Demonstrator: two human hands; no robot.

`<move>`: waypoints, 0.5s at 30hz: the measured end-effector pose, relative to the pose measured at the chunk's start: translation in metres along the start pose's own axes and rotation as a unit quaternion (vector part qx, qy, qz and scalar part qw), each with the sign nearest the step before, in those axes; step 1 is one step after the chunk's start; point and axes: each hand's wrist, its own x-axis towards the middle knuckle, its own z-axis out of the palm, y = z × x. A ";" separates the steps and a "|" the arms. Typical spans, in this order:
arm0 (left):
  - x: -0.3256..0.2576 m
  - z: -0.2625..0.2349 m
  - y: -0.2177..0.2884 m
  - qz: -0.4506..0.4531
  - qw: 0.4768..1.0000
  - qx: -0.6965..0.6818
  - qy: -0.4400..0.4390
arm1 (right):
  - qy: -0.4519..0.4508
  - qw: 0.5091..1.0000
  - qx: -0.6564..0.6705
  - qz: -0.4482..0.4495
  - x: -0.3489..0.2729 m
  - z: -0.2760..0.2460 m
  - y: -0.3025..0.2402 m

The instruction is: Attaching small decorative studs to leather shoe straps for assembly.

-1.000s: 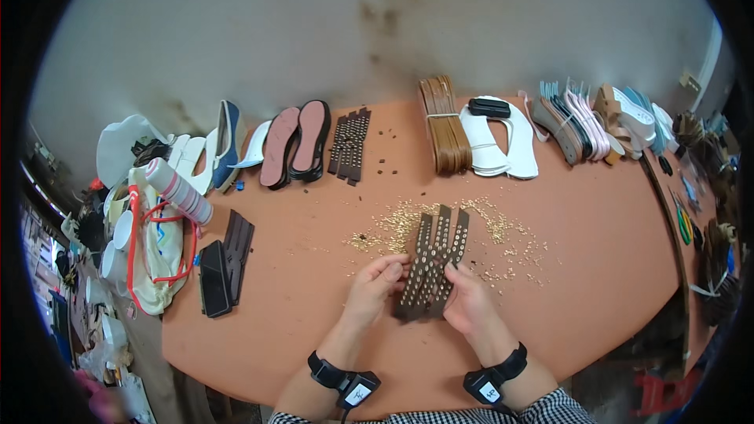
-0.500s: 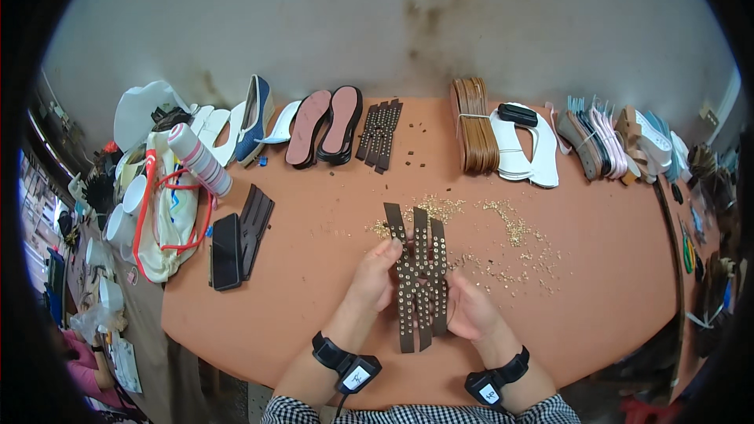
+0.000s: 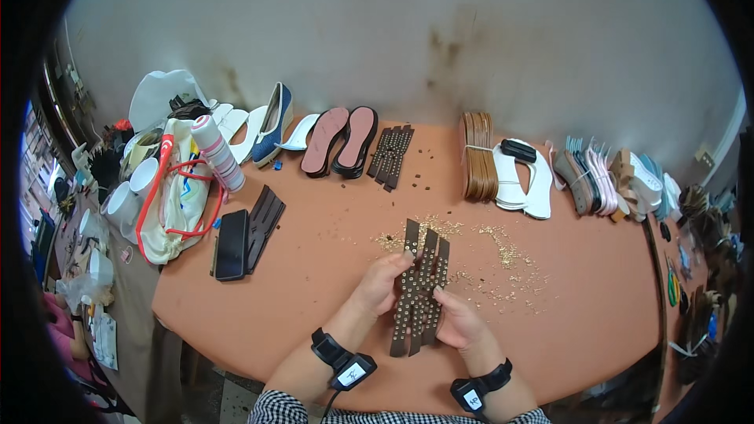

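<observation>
Between my hands is a dark brown strappy shoe upper (image 3: 419,290), its slanting strips dotted with shiny studs. My left hand (image 3: 382,281) grips its left edge near the top, thumb on the front. At the right edge my right hand (image 3: 462,319) pinches it, thumb on the studded face; the fingers of both hands are partly hidden behind it. Loose gold studs (image 3: 506,255) lie scattered on the table just beyond. Farther back rests another studded upper (image 3: 390,157). Plain dark strap pieces (image 3: 265,224) lie at the left, partly under a black phone (image 3: 232,245).
Pink-topped soles (image 3: 325,141), a blue wedge shoe (image 3: 273,127), a tied brown bundle (image 3: 477,159) and white insoles (image 3: 538,184) line the table's back. A striped spray can (image 3: 217,153) leans on a white bag (image 3: 169,220) at left. Tied shoe parts (image 3: 601,180) stand at right.
The studded upper has tilted, its top leaning right. My right thumb has come onto its front face. The whole view has shifted slightly.
</observation>
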 end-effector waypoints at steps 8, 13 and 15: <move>-0.005 0.034 0.018 0.028 0.999 -0.004 -0.023 | -0.242 0.943 0.226 -0.002 0.006 0.028 0.017; -0.021 0.044 0.026 0.042 0.999 -0.025 0.000 | -0.241 0.942 0.230 0.029 -0.011 0.049 0.021; -0.031 0.040 0.029 0.074 0.997 0.015 -0.011 | -0.246 0.942 0.222 0.055 -0.019 0.046 0.020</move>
